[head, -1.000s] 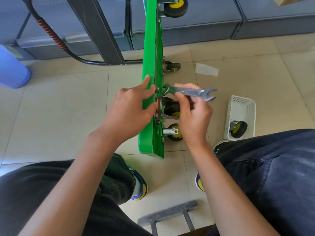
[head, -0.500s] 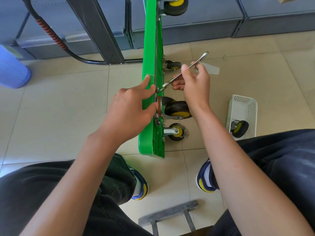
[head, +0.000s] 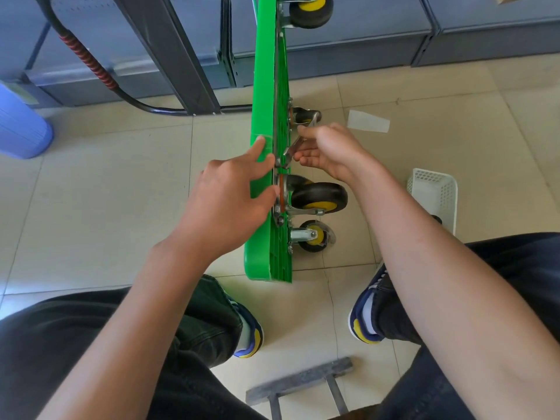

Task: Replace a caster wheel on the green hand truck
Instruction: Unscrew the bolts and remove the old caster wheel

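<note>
While left hand (head: 224, 204) braces the green hand truck (head: 266, 140), right hand (head: 328, 150), fingers clamped on the wrench (head: 295, 147), has swung it farther, apparently working the caster wheel (head: 319, 197) bolt.

The hand truck (head: 263, 207) stands on edge on the floor, caster wheels (head: 319, 197) sticking out its right side. Left hand (head: 225, 204) sits on the left face, right hand (head: 328, 150) with the wrench (head: 293, 150) on the right. A basket (head: 433, 192) sits further right; shelving (head: 348, 34) is behind.
</note>
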`<state>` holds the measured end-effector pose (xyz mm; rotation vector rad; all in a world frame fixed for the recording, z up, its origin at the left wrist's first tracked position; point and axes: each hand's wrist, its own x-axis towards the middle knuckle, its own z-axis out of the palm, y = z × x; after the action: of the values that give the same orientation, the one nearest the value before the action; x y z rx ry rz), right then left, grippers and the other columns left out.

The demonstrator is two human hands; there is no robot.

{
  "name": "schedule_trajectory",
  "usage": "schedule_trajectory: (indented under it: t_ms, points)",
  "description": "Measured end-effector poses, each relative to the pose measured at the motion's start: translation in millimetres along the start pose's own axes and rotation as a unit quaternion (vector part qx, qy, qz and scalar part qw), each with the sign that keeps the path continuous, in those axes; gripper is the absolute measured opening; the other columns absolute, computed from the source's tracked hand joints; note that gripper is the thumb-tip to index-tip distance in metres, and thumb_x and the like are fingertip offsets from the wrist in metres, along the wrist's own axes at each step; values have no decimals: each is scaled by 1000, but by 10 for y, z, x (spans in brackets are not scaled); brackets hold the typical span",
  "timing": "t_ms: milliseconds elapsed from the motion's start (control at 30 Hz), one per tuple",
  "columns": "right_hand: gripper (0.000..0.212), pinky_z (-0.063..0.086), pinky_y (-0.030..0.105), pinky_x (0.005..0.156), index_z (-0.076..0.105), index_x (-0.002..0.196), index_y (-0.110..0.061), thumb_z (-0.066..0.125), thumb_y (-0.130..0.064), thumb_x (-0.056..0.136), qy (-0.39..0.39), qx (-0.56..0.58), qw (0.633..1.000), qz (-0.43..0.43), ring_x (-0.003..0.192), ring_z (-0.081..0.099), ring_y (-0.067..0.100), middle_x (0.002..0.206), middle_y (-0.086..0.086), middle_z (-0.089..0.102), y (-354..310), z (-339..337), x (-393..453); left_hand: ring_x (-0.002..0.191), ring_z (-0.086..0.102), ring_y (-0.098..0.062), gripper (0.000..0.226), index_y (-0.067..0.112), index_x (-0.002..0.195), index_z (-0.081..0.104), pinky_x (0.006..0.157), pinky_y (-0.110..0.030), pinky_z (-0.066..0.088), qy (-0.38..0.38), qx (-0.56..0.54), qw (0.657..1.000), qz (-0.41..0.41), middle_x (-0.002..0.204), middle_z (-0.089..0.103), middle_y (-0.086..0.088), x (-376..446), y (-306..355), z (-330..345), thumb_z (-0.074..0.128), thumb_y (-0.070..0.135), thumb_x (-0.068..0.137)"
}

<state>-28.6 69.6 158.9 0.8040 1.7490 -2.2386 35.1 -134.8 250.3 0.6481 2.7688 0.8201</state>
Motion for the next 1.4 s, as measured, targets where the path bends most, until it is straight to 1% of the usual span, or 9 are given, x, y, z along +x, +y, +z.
schedule_trajectory:
  t_ms: [200, 300, 533, 667, 833, 1000, 1133, 1233, 1400]
  points:
    - [41, 54, 21, 54, 54, 134, 10, 59, -16, 103, -51, -19, 997, 49, 59, 66, 13, 80, 11, 69, 75, 55, 107, 85, 70, -18, 48, 22, 141, 57, 91, -30, 53, 0, -1, 1000, -1, 157, 37, 12, -3, -17, 5, 68, 24, 94]
    - [40, 54, 20, 54, 54, 134, 8, 59, -16, 103, -67, -9, 996, 51, 58, 66, 13, 79, 10, 69, 66, 84, 112, 87, 70, -18, 48, 22, 141, 58, 93, -40, 55, 1, -3, 1000, 0, 157, 38, 12, 1, -21, 5, 69, 23, 94]
    - [32, 55, 19, 54, 59, 128, 3, 59, -16, 103, -81, -18, 994, 68, 59, 64, 12, 79, 8, 67, 56, 116, 100, 91, 70, -21, 48, 22, 140, 59, 97, -45, 54, 2, -7, 1000, -2, 156, 38, 13, 6, -27, 13, 69, 23, 93]
    - [22, 54, 18, 52, 59, 120, -1, 57, -16, 105, -80, -7, 994, 80, 55, 64, 10, 68, 4, 69, 63, 107, 93, 83, 71, -20, 48, 21, 140, 58, 92, -41, 56, 2, -6, 1000, 1, 156, 38, 11, 0, -21, 11, 69, 23, 94]
    - [38, 55, 19, 52, 53, 136, 7, 57, -15, 104, -55, -8, 995, 76, 58, 63, 13, 78, 10, 64, 52, 146, 100, 85, 70, -17, 48, 21, 141, 58, 90, -34, 54, 4, -4, 1000, 1, 157, 38, 11, 1, -18, 11, 68, 23, 94]
    - [37, 54, 20, 51, 55, 132, 7, 60, -13, 102, -42, -14, 998, 50, 57, 63, 14, 85, 14, 64, 33, 161, 120, 85, 71, -19, 47, 21, 141, 58, 85, -27, 51, 0, 2, 1000, 0, 157, 37, 11, -3, -19, 8, 68, 23, 95]
    - [29, 55, 26, 53, 61, 119, 9, 62, -14, 101, 5, -67, 997, -22, 57, 64, 20, 81, 19, 67, -4, 185, 118, 85, 70, -18, 47, 21, 141, 57, 81, -22, 47, -1, 4, 1000, -1, 157, 36, 11, 2, -6, 10, 67, 23, 95]
    - [21, 57, 31, 57, 67, 108, -2, 59, -21, 102, 55, -151, 980, -116, 58, 68, 22, 74, 14, 73, -40, 244, 64, 82, 70, -17, 47, 22, 141, 57, 79, -22, 47, -2, 5, 1000, -1, 157, 36, 12, 2, -7, 8, 67, 24, 95]
    - [16, 57, 32, 55, 62, 113, -9, 58, -20, 103, 128, -140, 946, -264, 56, 66, 15, 71, 5, 71, -3, 293, -226, 84, 70, -16, 47, 22, 142, 56, 77, -23, 48, -1, 4, 1000, -2, 158, 36, 13, -4, 9, 7, 66, 23, 96]
